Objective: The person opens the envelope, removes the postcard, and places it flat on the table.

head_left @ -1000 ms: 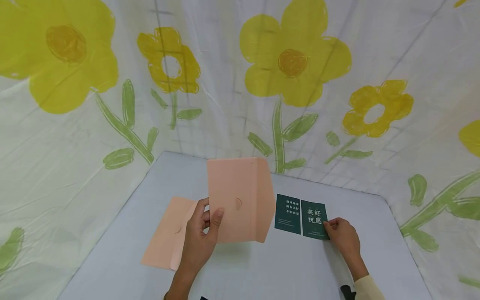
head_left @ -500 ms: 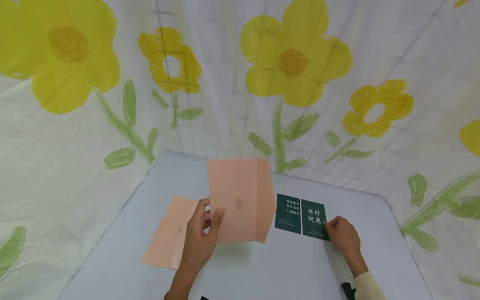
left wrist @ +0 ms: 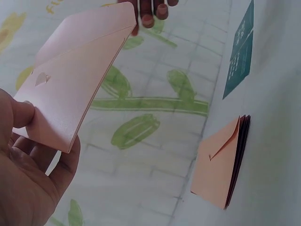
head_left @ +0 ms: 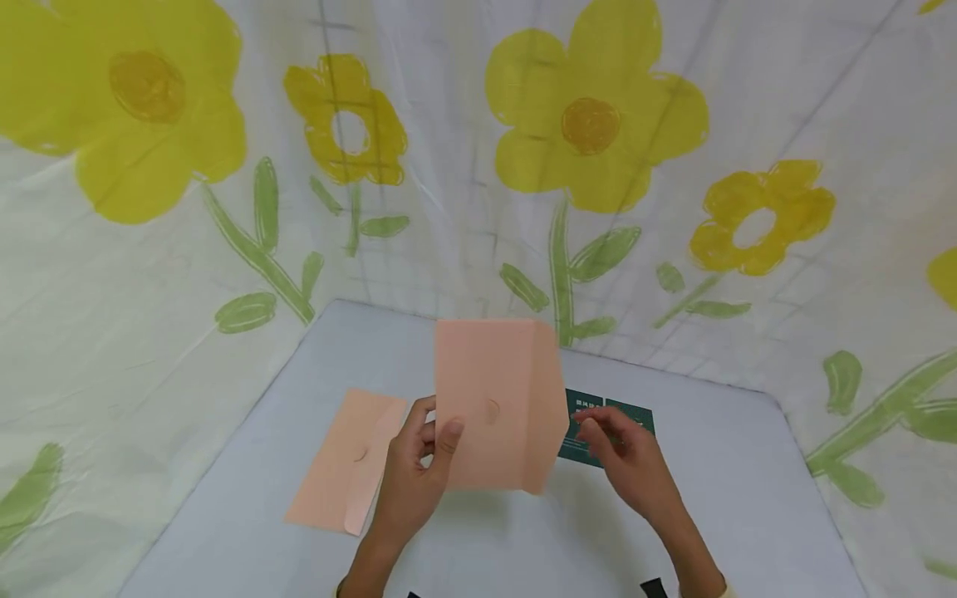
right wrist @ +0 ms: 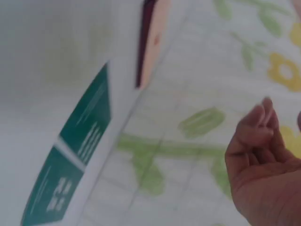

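Note:
My left hand (head_left: 419,473) grips a peach envelope (head_left: 486,399) by its left side, thumb on the front and fingers behind. The envelope is held up above the table, with its flap extending to the right. Close to the flap's edge is my right hand (head_left: 631,461), its fingers loosely bent and nothing between them in the right wrist view. Two dark green cards (right wrist: 87,125) with white writing lie side by side on the table. In the head view my right hand partly covers them.
On the left of the white table (head_left: 247,498) lies a stack of peach envelopes (left wrist: 216,162) with dark edges. A white curtain (head_left: 441,249) printed with yellow flowers hangs behind the table.
My right hand has left the right-hand green card and moved left to the envelope's flap. The left hand and its envelope have shifted slightly right in the head view.

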The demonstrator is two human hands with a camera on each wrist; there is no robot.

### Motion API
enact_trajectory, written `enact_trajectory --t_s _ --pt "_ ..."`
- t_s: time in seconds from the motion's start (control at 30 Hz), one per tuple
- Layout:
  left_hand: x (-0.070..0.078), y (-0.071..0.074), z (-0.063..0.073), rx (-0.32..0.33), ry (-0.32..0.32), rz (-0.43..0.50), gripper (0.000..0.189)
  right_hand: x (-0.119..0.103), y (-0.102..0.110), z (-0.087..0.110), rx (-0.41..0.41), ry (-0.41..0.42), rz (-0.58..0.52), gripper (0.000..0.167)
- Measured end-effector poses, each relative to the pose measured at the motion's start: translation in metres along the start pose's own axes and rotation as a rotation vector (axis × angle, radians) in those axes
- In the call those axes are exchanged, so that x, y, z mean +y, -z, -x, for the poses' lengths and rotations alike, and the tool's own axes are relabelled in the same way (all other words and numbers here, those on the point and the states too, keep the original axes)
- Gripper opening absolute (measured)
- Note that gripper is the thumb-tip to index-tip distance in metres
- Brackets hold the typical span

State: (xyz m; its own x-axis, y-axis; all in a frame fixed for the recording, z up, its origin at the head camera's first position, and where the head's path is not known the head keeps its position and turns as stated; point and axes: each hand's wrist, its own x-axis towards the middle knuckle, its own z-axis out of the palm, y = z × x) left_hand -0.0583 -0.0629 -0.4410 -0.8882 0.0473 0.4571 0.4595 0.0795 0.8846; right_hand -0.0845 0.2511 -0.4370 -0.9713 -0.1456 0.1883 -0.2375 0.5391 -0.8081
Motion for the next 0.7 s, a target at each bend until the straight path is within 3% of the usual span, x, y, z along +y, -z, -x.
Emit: enact_trajectory --t_s 0.1,0.17,0.3,0.47,0.6,0.7 --pt "0.001 -0.002 0.0 -0.007 -0.002 -0.007 0.029 -0.017 -0.007 0.005 -0.113 0.053 -0.147 0.023" --pt "0.002 -0.003 0.0 -0.011 0.001 -0.013 0.029 -0.024 -0.012 0.007 -0.144 0.091 -0.222 0.026" --pt "0.004 -0.006 0.001 -0.023 0.012 -0.021 0.028 -0.032 -0.022 0.013 -0.115 0.116 -0.337 0.027" --pt "0.005 -0.011 0.001 -0.033 0.004 -0.019 0.029 -0.04 -0.031 0.02 -0.035 0.023 -0.384 0.032" --pt "0.006 -0.012 -0.001 -0.024 0.001 -0.01 0.029 -0.047 -0.029 0.024 -0.059 -0.013 -0.431 0.049" --pt "0.006 -0.013 -0.002 -0.028 0.007 -0.004 0.029 -0.05 -0.028 0.027 -0.061 0.011 -0.424 0.055"
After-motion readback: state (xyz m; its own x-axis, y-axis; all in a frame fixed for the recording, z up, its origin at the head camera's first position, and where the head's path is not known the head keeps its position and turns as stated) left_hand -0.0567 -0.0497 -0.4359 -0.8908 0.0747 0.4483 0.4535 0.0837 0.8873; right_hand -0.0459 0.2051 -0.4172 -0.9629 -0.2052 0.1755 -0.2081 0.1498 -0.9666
